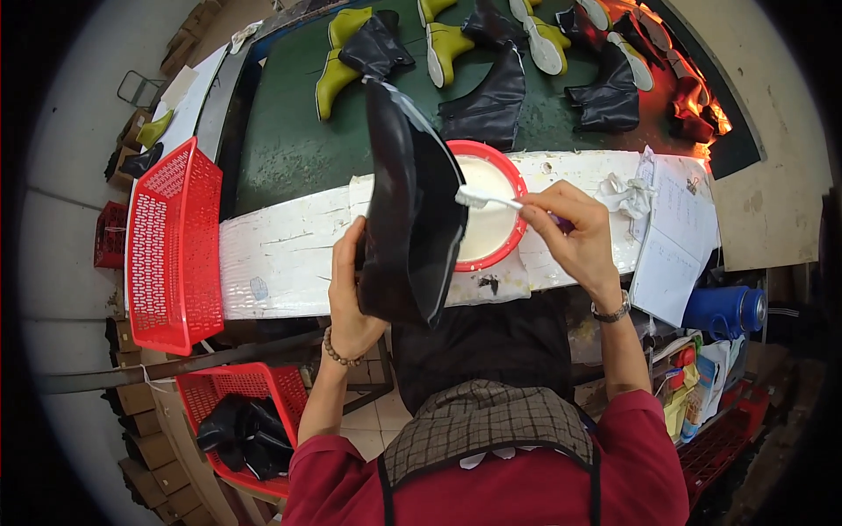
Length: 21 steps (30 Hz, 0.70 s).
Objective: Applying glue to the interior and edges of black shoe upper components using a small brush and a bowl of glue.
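Note:
My left hand (350, 302) grips a black leather boot upper (392, 202) from its left side and holds it up, its open edge facing right. Between the fingers of my right hand (574, 232) is a toothbrush (500, 201) with a white head and a purple handle end. Its bristles are at the right edge of the boot upper; whether they touch it I cannot tell. Beneath the brush stands a red bowl (517, 238) of creamy white liquid (493, 230), partly hidden by the boot upper.
A white board (289, 254) runs along the green belt (289, 131), where yellow boot forms (449, 51) and black uppers (491, 101) lie. Red baskets (175, 250) stand left, the lower one holding black pieces (248, 436). An open notebook (675, 254), crumpled tissue (627, 195) and blue flask (724, 311) are right.

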Available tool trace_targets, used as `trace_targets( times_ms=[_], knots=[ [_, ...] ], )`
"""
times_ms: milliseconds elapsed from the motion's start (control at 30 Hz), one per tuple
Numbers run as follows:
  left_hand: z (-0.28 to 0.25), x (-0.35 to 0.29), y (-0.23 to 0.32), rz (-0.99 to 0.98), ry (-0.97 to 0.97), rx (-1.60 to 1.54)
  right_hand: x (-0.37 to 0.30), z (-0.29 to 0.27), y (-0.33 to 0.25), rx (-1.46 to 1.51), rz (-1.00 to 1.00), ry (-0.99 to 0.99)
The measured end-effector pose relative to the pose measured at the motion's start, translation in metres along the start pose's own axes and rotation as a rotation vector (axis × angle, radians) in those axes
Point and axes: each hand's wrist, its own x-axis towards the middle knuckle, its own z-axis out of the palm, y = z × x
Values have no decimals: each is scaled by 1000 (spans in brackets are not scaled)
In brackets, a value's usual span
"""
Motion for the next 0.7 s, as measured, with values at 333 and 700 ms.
trace_targets(
  times_ms=[333,700],
  knots=[
    [5,-1,11,97,25,-137,36,1,18,-50,-231,161],
    [18,15,-15,195,142,-63,-3,4,3,2,-47,33]
  ],
)
